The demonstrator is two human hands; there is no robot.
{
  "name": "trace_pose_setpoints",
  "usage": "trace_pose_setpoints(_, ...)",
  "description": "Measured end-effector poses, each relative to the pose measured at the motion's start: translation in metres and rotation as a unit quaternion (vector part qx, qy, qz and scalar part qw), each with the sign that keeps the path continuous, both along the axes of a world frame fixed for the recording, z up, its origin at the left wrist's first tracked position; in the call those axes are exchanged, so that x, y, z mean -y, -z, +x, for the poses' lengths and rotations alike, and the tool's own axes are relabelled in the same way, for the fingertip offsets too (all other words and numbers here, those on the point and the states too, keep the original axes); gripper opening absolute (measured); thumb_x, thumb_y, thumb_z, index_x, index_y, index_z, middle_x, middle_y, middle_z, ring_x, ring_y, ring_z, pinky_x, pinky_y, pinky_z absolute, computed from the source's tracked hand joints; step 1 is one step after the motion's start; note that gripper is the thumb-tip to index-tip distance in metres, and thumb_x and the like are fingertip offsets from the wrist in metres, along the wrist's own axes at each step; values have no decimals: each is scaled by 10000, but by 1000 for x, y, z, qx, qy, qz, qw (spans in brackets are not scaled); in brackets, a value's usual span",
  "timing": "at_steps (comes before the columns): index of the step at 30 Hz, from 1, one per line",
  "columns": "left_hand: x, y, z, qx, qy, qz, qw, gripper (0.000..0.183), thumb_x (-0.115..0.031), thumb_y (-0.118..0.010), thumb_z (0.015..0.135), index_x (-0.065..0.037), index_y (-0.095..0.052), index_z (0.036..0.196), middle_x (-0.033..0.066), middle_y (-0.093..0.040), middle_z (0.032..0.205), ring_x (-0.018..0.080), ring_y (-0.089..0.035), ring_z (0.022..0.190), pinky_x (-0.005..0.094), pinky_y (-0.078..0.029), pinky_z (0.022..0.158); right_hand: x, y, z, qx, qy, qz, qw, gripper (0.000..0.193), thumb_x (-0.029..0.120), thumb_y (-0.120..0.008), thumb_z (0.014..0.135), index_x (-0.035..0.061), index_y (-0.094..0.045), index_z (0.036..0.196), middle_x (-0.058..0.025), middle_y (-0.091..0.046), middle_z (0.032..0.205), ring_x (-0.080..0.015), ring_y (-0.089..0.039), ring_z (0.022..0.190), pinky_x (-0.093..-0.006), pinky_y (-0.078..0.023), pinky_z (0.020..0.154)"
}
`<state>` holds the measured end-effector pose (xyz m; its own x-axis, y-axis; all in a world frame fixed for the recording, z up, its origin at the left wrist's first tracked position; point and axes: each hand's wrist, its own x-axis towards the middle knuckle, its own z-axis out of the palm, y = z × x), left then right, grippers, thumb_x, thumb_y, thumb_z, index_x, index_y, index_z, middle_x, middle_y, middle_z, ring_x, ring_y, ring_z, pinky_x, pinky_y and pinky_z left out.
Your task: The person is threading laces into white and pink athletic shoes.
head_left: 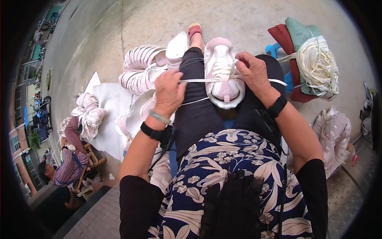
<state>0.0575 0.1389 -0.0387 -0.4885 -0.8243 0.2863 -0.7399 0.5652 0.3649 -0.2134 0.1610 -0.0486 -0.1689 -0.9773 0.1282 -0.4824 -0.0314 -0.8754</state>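
Concrete floor [95, 47] beneath; shoe [225, 85] across the thighs [191, 85].
Left hand [169, 89] curls its fingers round a taut lace [195, 81]; right hand [253, 73] pinches lace between thumb and forefinger. Even tension should keep it flat. A loose end [278, 82] could snag. Piled shoes [137, 59] crowd the left; a lace bundle [318, 59] sits right.

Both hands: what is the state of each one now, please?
Left hand: closed, holding a white shoelace.
Right hand: closed, pinching white shoelace over the sneaker.
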Motion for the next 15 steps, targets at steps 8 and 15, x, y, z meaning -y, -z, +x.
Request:
trace_pose_setpoints(8, 0, 14, -53, -11, 56, 42, 997, 225, -157, -646, 743, -45, -608, 934, 103, -585, 1024, 290, -519, 1021, 400, -354, 895, 21, -6, -16, 242, -78, 141, 957, 130, 86, -581, 836, -9, -593, 924, -22, -607, 830, -72, -535, 784, -217, -433, 699)
trace_pose_setpoints(15, -2, 21, -52, 8, 81, 31, 996, 122, -99, -596, 776, -57, -585, 891, 69, -580, 959, 295, -517, 1028, 414, -343, 908, 13, 6, -15, 80, -182, 165, 966, 133, 70, -522, 856, -5, -565, 957, 16, -523, 793, -51, -460, 731, -206, -399, 651)
